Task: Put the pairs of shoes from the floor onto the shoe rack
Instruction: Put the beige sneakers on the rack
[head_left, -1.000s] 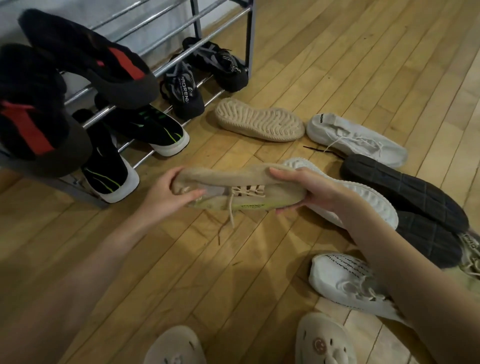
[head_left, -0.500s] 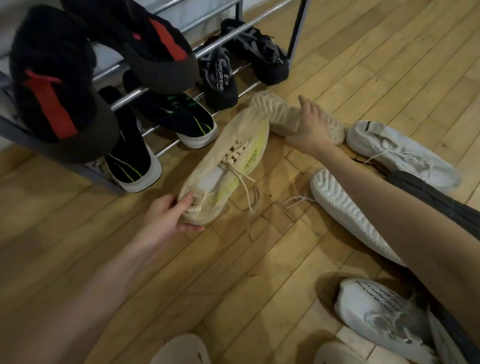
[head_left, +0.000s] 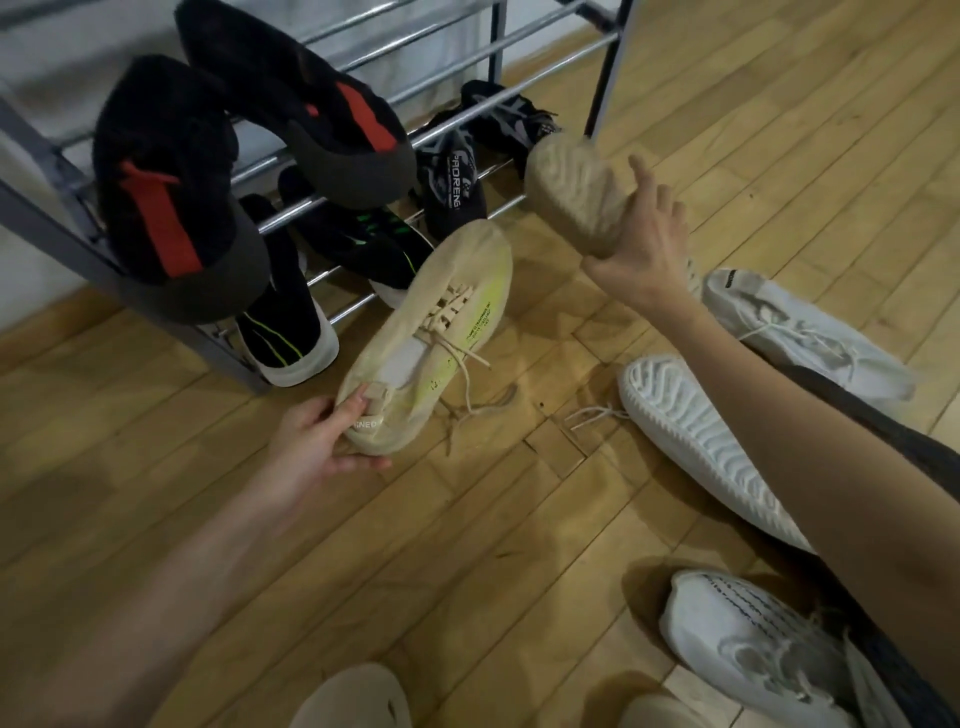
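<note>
The beige sneaker (head_left: 431, 332) with the yellow-green side panel is held heel-first by the left hand (head_left: 324, 436), thumb over the heel collar and fingers curled beneath the heel; its toe points up toward the shoe rack (head_left: 605, 78), just in front of the lowest rails, and its laces trail loose toward the wooden floor (head_left: 467, 545); its mate, the second beige sneaker (head_left: 576, 195), is raised off the floor sole-up by the right hand (head_left: 641, 249), the thumb under the sole's near end and the other fingers round its far side, beside the rack's right post; on the rack's upper bars rest two black shoes with red stripes (head_left: 171, 197), soles outward; on the lower rails stand a pair of black shoes with green stripes (head_left: 283, 327) and a pair of black and grey trainers (head_left: 452, 182); on the floor to the right lie a white sneaker sole-up (head_left: 691, 431), another white sneaker (head_left: 810, 332) beyond the right forearm, and a third white sneaker (head_left: 748, 639) near the bottom edge; dark soles show partly behind the right arm; two pale slippers (head_left: 353, 696) peek in at the lower edge.
</note>
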